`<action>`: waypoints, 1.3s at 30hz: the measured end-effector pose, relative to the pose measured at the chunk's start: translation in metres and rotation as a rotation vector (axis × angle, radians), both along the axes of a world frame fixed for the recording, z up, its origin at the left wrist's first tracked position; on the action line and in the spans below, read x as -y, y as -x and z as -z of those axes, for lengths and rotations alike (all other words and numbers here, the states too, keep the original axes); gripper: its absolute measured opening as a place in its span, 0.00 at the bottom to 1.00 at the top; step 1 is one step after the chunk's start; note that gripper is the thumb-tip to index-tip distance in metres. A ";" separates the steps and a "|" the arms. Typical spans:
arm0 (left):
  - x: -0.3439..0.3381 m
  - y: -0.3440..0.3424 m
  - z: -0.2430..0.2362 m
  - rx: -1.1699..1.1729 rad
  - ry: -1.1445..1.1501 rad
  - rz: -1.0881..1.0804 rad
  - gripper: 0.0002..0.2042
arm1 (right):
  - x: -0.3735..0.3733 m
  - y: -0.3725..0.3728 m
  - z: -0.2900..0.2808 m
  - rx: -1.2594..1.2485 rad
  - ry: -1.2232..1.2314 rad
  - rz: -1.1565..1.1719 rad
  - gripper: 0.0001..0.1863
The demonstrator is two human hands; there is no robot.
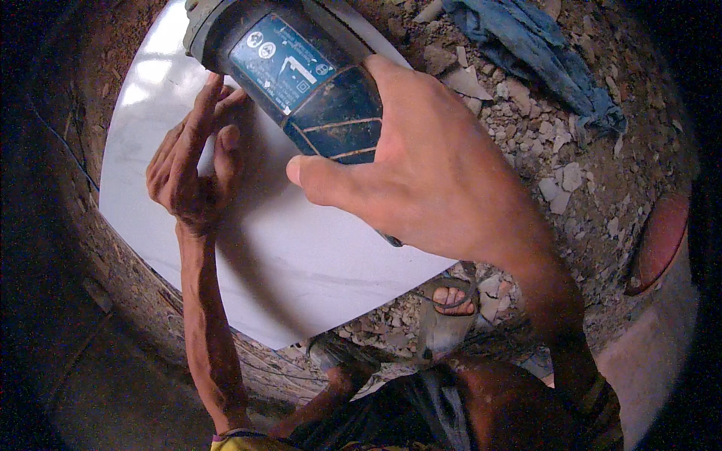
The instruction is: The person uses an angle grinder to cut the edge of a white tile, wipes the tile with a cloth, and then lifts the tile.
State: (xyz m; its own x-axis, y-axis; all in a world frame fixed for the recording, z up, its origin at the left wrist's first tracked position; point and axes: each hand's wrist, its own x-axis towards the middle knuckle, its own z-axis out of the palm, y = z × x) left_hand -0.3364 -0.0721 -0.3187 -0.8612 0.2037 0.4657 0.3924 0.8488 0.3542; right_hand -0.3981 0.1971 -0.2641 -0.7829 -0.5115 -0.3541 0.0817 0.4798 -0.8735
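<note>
My right hand [429,158] is wrapped round the rear of a blue-and-black power tool [338,113], shaped like the body of an angle grinder. Its far end runs up to the top edge of the picture, and no disc or bit shows. Below the tool lies a large glossy white tile [331,259] with faint grey veins. My left hand [197,154] is over the tile, left of the tool, with fingers stretched forward and the thumb apart. One fingertip meets the tool's lower edge in the picture; whether it touches, I cannot tell.
Broken rubble [526,113] covers the ground right of the tile. A crumpled blue cloth [538,52] lies on it at the upper right. My sandalled foot [451,301] is close to the tile's near edge. A reddish rounded object [662,242] is at the far right. A thin cable [64,143] runs along the left.
</note>
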 end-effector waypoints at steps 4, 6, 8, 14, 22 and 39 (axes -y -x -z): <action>0.000 -0.002 0.002 0.006 -0.015 0.001 0.22 | 0.000 -0.004 0.006 -0.005 -0.002 0.026 0.30; 0.000 -0.002 0.005 0.010 -0.031 -0.002 0.22 | -0.001 -0.004 0.004 -0.010 -0.019 0.021 0.31; 0.000 -0.004 0.001 0.025 -0.020 -0.009 0.22 | 0.000 -0.003 0.003 0.003 -0.023 0.004 0.32; -0.003 -0.001 0.012 -0.024 -0.050 -0.050 0.19 | -0.001 -0.008 0.009 0.001 -0.027 0.031 0.31; -0.002 0.001 0.008 -0.064 0.041 -0.166 0.17 | -0.002 -0.006 0.012 -0.008 0.018 0.020 0.30; -0.005 0.003 0.010 -0.078 0.062 -0.227 0.13 | -0.003 -0.006 0.012 -0.005 -0.018 -0.009 0.30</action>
State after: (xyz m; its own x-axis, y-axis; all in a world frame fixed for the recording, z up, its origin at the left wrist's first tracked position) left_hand -0.3399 -0.0668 -0.3283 -0.8499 0.0395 0.5255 0.2135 0.9375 0.2748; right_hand -0.3926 0.2003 -0.2760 -0.7801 -0.5121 -0.3594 0.0725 0.4966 -0.8650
